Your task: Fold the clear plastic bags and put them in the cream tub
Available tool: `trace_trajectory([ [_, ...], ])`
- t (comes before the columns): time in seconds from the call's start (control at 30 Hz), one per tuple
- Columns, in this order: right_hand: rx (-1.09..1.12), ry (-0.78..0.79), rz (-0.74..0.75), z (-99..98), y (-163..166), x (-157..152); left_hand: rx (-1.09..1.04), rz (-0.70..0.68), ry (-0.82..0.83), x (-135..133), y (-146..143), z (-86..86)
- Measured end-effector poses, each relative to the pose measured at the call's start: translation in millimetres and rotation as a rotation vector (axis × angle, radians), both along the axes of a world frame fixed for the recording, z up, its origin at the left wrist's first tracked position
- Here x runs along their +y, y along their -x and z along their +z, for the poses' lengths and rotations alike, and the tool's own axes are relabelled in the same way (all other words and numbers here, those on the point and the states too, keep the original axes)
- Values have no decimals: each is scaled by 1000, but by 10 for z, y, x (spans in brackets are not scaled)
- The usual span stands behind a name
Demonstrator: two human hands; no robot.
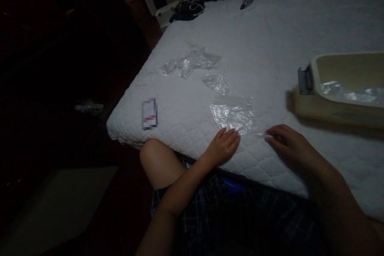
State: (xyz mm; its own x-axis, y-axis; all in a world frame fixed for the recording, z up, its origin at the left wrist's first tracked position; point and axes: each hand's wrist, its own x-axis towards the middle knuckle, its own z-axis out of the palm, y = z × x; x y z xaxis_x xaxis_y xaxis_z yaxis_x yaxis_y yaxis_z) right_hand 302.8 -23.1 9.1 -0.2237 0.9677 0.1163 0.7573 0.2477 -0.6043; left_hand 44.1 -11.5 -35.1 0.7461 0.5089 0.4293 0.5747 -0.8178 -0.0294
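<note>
A clear plastic bag point(232, 114) lies spread on the white quilted mattress point(183, 116) in front of me. My left hand point(225, 146) rests flat over the bag's near edge, fingers stretched out. At the bag's right corner, my right hand point(285, 142) pinches the thin plastic between thumb and fingers, pulling a narrow strip of it out to the side. Just beyond the bag is a smaller piece of clear plastic point(216, 83). Farther back lies a crumpled heap of clear plastic bags point(192, 63).
A beige bin point(336, 108) with a grey latch and clear plastic inside stands at the right. Left on the mattress lies a small blurred-out box point(149, 114). Dark cables point(189, 10) lie at the far corner. The mattress edge drops off toward my knees.
</note>
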Motion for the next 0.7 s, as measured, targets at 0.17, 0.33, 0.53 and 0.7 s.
trace_trajectory([
  [0.17, 61, 8, -79, 84, 67, -20, -19, -2, -13, 2, 1, -5],
  [0.33, 197, 88, -176, 122, 85, -46, -34, -3, -42, -2, 3, 10],
  [0.53, 213, 232, -294, 212, 127, -63, -38, 1, -32, 3, 5, -4],
  [0.7, 327, 476, -271, 253, 121, -79, -86, 21, -29, -3, 5, 25],
])
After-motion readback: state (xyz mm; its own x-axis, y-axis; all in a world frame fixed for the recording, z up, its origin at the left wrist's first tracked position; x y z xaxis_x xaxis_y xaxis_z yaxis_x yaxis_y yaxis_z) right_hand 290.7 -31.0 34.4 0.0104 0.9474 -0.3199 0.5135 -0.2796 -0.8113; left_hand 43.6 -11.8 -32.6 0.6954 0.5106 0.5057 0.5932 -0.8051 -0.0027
